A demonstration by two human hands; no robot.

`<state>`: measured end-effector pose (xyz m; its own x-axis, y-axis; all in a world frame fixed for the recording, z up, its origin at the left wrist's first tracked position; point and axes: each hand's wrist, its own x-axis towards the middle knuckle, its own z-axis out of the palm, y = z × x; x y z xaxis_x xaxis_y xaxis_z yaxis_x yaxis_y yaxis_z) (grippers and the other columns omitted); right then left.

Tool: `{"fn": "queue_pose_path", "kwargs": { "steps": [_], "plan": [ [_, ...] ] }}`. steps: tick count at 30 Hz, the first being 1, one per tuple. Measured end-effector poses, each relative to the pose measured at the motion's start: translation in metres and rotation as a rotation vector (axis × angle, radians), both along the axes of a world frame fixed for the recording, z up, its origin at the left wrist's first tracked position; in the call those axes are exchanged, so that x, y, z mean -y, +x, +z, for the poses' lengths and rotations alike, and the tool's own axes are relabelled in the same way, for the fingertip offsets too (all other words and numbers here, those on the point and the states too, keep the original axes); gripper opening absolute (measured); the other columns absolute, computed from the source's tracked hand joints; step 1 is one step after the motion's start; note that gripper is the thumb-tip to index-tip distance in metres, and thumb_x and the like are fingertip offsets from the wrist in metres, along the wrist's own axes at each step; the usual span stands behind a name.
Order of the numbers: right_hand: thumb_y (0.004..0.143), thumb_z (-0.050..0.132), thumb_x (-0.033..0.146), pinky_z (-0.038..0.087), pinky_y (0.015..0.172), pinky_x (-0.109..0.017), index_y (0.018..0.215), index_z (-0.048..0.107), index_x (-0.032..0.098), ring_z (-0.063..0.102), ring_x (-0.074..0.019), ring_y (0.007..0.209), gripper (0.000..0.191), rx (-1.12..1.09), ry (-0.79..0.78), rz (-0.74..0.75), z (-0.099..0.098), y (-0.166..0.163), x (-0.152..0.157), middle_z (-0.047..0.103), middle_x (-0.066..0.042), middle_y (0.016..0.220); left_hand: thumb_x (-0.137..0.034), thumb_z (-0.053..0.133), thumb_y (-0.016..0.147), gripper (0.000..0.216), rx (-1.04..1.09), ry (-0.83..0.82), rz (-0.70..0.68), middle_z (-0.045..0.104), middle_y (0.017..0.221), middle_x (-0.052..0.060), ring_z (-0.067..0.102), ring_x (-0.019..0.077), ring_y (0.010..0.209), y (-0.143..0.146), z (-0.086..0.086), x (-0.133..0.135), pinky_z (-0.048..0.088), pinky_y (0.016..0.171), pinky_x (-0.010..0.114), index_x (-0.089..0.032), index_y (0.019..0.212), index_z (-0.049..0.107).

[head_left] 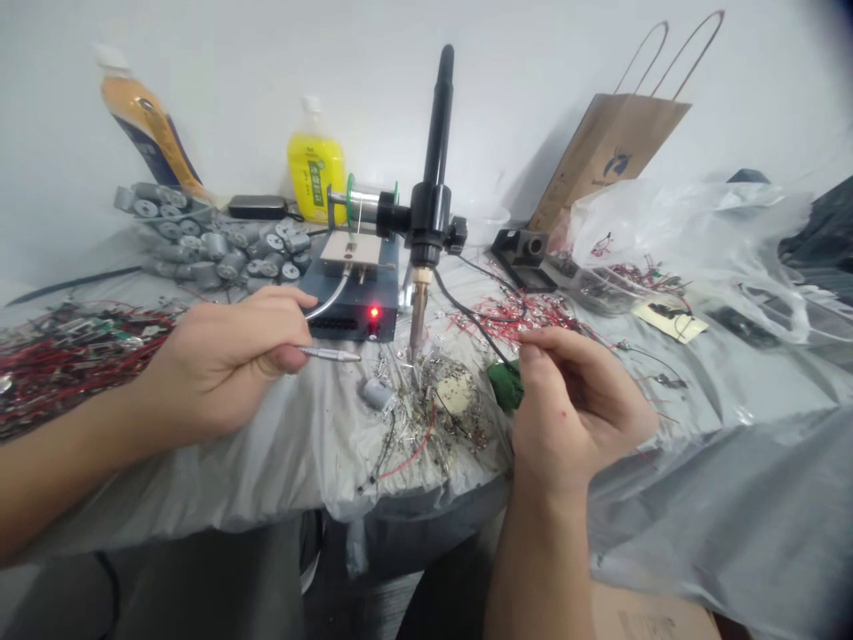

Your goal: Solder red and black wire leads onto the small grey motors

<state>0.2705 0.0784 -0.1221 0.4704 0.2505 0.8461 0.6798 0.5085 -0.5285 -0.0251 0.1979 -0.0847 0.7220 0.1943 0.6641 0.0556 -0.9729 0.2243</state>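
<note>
My left hand [236, 356] is closed around a silver solder feed pen [331, 354], its tip pointing right toward the soldering iron [418, 311]. A tube [330, 302] runs from that hand up to the solder feeder [346, 289], which has a lit red light and carries a solder spool [370, 203]. The iron hangs tip down in a black holder. To its right, my right hand [573, 409] pinches thumb against fingers; anything between them is too small to make out. Below the iron lie a small motor [378, 393], red and black wires [426, 442] and solder scraps.
Many grey motors [227, 253] are heaped at back left, above a pile of wired parts [86, 356]. Red wires [510, 316] lie behind my right hand, with a green lump [505, 387] beside it. A yellow bottle [314, 173], paper bag [606, 151] and plastic bag [693, 231] stand behind.
</note>
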Motion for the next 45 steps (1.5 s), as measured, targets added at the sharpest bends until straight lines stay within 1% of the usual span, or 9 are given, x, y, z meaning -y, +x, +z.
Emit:
{"fn": "queue_pose_path", "kwargs": {
  "steps": [6,16,23,27,31,35,39,42,45],
  "plan": [
    [0.092,0.076,0.010,0.050,0.059,-0.021,0.095,0.088,0.022,0.068,-0.0090,0.070,0.017,-0.002,-0.013,-0.021,0.0000,-0.0001,0.0005,0.077,0.002,0.078,-0.009,0.054,0.112,0.025,-0.007,-0.014,0.006,0.052,0.076,-0.005,0.053,0.0121,0.068,-0.0001,-0.0007,0.0001,0.064,0.119,0.039,-0.024,0.093,0.050],
    [0.091,0.075,0.008,0.047,0.059,-0.021,0.094,0.088,0.022,0.063,-0.0072,0.067,0.019,-0.030,-0.010,-0.004,0.0025,-0.0036,0.0003,0.075,0.003,0.075,-0.019,0.053,0.116,0.025,-0.019,0.000,0.025,0.054,0.075,-0.004,0.052,0.0143,0.067,-0.0015,0.0026,-0.0002,0.064,0.118,0.041,-0.026,0.092,0.052],
    [0.091,0.076,0.011,0.044,0.057,-0.023,0.093,0.087,0.022,0.060,-0.0075,0.064,0.016,-0.058,-0.003,-0.001,0.0037,-0.0061,-0.0002,0.074,0.004,0.074,-0.015,0.057,0.111,0.022,-0.012,0.014,0.023,0.057,0.074,-0.004,0.053,0.0149,0.067,-0.0011,0.0015,-0.0017,0.063,0.118,0.038,-0.026,0.092,0.053],
    [0.092,0.076,0.012,0.046,0.057,-0.023,0.093,0.087,0.021,0.062,-0.0079,0.065,0.015,-0.065,-0.002,0.005,0.0037,-0.0059,-0.0006,0.077,0.003,0.077,-0.009,0.058,0.106,0.024,-0.004,0.012,0.032,0.053,0.074,-0.005,0.050,0.0145,0.068,0.0002,0.0022,0.0001,0.062,0.119,0.035,-0.026,0.090,0.052],
    [0.092,0.077,0.012,0.043,0.055,-0.023,0.093,0.088,0.021,0.059,-0.0077,0.062,0.014,-0.070,0.011,0.012,0.0029,-0.0052,-0.0024,0.075,0.003,0.074,-0.006,0.059,0.104,0.024,-0.011,0.002,0.041,0.052,0.074,-0.005,0.048,0.0131,0.066,0.0006,0.0051,0.0011,0.061,0.122,0.034,-0.025,0.090,0.053],
    [0.091,0.076,0.012,0.042,0.053,-0.023,0.093,0.087,0.022,0.058,-0.0077,0.060,0.015,-0.081,0.021,0.023,0.0016,-0.0045,-0.0047,0.074,0.003,0.074,-0.009,0.060,0.105,0.022,-0.030,-0.012,0.042,0.056,0.075,-0.005,0.053,0.0133,0.066,0.0013,0.0060,0.0018,0.063,0.120,0.035,-0.025,0.091,0.054],
    [0.091,0.076,0.015,0.044,0.054,-0.026,0.092,0.086,0.023,0.062,-0.0107,0.061,0.014,-0.103,-0.006,0.005,0.0023,-0.0056,-0.0041,0.073,0.002,0.075,-0.010,0.059,0.105,0.024,-0.010,-0.008,0.055,0.052,0.074,-0.005,0.049,0.0146,0.067,0.0032,0.0062,0.0045,0.064,0.116,0.036,-0.026,0.088,0.053],
    [0.090,0.076,0.014,0.039,0.052,-0.025,0.092,0.087,0.024,0.056,-0.0088,0.057,0.015,-0.116,-0.010,0.018,0.0039,-0.0072,-0.0026,0.072,0.002,0.073,-0.013,0.059,0.109,0.025,-0.008,0.000,0.059,0.051,0.073,-0.005,0.048,0.0143,0.066,0.0035,0.0058,0.0056,0.064,0.116,0.037,-0.026,0.088,0.052],
    [0.090,0.076,0.013,0.038,0.052,-0.025,0.093,0.087,0.023,0.055,-0.0088,0.057,0.015,-0.113,-0.030,0.016,0.0044,-0.0078,-0.0030,0.072,0.002,0.074,-0.021,0.059,0.114,0.023,0.018,0.019,0.051,0.055,0.074,-0.005,0.056,0.0138,0.068,0.0026,0.0041,0.0046,0.065,0.116,0.039,-0.026,0.091,0.056]
  ]
}}
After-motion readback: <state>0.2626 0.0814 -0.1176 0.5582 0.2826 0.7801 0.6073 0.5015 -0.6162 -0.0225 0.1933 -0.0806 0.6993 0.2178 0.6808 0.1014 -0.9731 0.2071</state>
